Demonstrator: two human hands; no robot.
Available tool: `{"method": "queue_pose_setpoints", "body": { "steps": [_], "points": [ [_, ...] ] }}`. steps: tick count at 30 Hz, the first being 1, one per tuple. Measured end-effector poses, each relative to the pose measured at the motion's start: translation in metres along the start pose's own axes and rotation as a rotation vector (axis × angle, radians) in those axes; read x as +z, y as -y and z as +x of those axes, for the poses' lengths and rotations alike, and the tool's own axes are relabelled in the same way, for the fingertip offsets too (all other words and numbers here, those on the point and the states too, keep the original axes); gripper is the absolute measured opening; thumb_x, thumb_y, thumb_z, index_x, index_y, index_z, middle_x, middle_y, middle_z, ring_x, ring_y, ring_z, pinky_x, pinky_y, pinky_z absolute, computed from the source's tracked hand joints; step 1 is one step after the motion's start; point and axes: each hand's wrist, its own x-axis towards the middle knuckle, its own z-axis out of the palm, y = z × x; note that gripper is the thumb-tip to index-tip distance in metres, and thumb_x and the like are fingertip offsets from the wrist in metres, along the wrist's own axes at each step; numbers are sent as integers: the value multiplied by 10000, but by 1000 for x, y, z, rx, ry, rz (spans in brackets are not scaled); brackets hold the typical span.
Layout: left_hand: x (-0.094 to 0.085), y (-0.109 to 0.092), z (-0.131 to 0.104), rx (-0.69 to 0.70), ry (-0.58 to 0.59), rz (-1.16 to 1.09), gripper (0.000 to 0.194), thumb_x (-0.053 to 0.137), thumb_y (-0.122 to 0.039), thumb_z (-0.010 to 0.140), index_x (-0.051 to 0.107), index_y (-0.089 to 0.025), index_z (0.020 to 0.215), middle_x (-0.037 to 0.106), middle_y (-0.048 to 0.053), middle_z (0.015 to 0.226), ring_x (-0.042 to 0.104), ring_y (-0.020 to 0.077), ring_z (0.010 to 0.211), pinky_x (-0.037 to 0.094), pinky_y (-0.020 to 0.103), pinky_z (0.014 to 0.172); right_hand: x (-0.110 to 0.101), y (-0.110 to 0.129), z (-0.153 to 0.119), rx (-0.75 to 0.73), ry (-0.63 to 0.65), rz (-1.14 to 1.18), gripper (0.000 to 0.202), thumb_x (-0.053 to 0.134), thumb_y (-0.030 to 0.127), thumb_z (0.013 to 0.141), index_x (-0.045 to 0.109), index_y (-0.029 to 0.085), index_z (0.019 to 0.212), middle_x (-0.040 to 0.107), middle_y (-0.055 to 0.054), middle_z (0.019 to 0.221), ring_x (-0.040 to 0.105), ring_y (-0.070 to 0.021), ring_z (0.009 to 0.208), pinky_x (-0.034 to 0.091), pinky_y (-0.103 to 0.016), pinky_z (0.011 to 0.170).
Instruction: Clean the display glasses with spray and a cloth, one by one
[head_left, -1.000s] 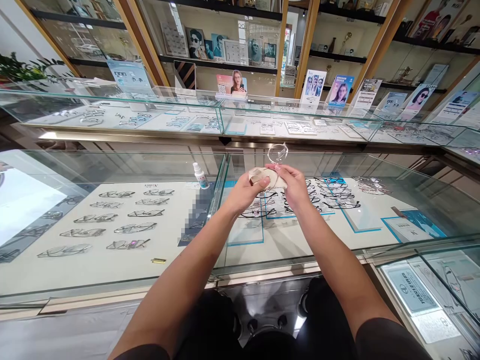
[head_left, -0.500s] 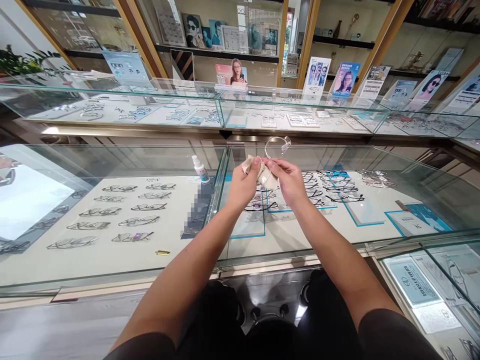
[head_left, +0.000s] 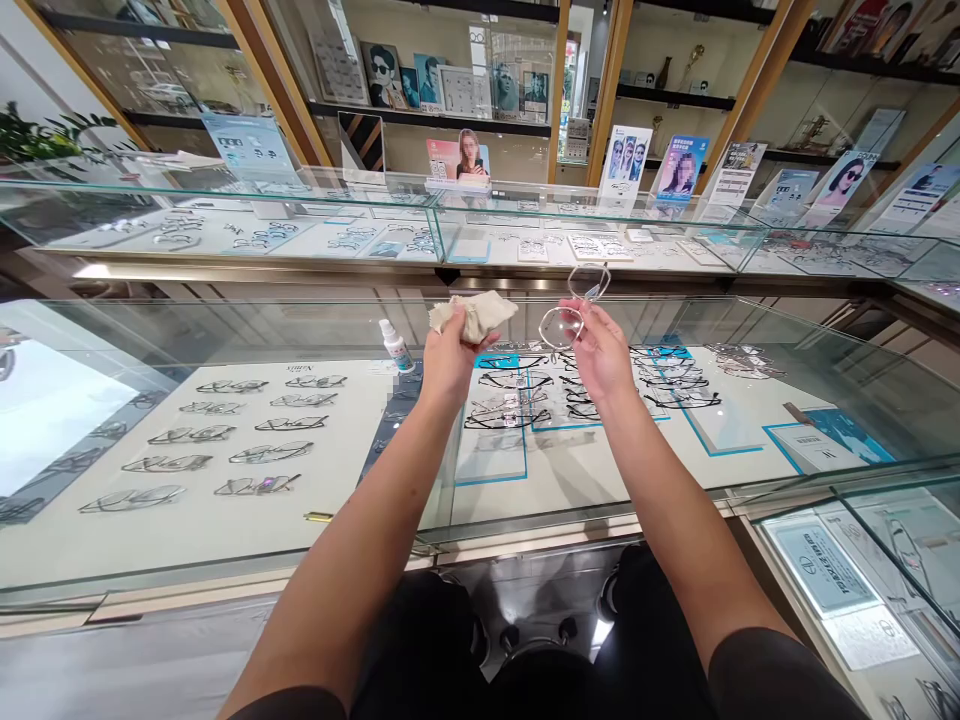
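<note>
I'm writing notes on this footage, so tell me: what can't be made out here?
All in the head view:
- Part of the cloth: covered by the left hand.
- Part of the held glasses: covered by fingers of the right hand.
- Print on the white bottle: too small to read.
- Plant: cut off by the left edge.

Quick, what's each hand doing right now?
Left hand: closed, holding a beige cloth.
Right hand: closed, holding clear-rimmed eyeglasses by the fingers.
</note>
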Motion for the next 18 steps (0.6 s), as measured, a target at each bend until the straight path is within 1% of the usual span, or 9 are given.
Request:
{"method": "queue_pose_setpoints", "body": {
  "steps": [2, 4, 7, 9, 11, 12, 14, 18],
  "points": [
    [4, 2, -8, 122, 88, 74, 488, 712, -589, 954, 654, -234, 1285, 688, 134, 1466, 668, 276, 1354, 608, 432, 1077, 4, -2, -2, -11, -10, -2, 321, 857, 565, 784, 782, 275, 898, 824, -43, 1125, 721, -236, 1085, 552, -378, 928],
    [9, 3, -20, 250, 205, 214, 507, 630, -580, 1015, 645, -239, 1391, 660, 131, 1518, 628, 278, 1415, 524, 465, 1196, 8, -6, -5, -52, -18, -16, 284, 869, 536, 784, 776, 275, 848, 824, -33, 1061, 716, -229, 1067, 544, -372, 951],
    [18, 4, -42, 412, 392, 454, 540, 548, -504, 1071, 593, -219, 1528, 597, 142, 1607, 549, 297, 1510, 403, 494, 1297, 14, -11, -11, -149, -35, -74, 261, 871, 508, 803, 768, 269, 807, 787, -21, 959, 700, -216, 1007, 532, -362, 968],
    [23, 5, -54, 458, 544, 546, 563, 517, -433, 1084, 533, -215, 1604, 531, 139, 1671, 479, 300, 1574, 348, 492, 1333, 18, -15, -15, -206, -64, -141, 265, 850, 518, 831, 769, 265, 821, 737, -15, 911, 678, -204, 943, 531, -350, 937],
    [27, 7, -62, 458, 672, 580, 577, 469, -366, 1094, 471, -243, 1658, 483, 115, 1711, 417, 289, 1618, 316, 489, 1352, 20, -18, -18, -246, -113, -204, 274, 825, 528, 851, 769, 261, 836, 688, -13, 895, 655, -195, 898, 533, -337, 897],
    [29, 8, -64, 453, 710, 590, 582, 442, -338, 1097, 449, -261, 1674, 478, 101, 1715, 396, 282, 1631, 303, 492, 1359, 21, -18, -19, -261, -142, -225, 275, 817, 530, 857, 769, 260, 840, 671, -13, 894, 647, -192, 887, 534, -331, 881],
    [32, 12, -68, 443, 742, 599, 598, 408, -299, 1095, 418, -286, 1692, 491, 83, 1708, 370, 272, 1645, 292, 501, 1367, 22, -19, -21, -280, -189, -247, 272, 811, 527, 859, 770, 258, 840, 652, -15, 894, 640, -191, 882, 539, -322, 861],
    [33, 19, -70, 450, 751, 626, 645, 432, -260, 1065, 387, -271, 1709, 500, 84, 1700, 364, 275, 1649, 296, 511, 1368, 20, -16, -20, -319, -227, -225, 247, 820, 499, 863, 772, 257, 843, 647, -18, 897, 644, -189, 883, 544, -319, 851]
  ]
}}
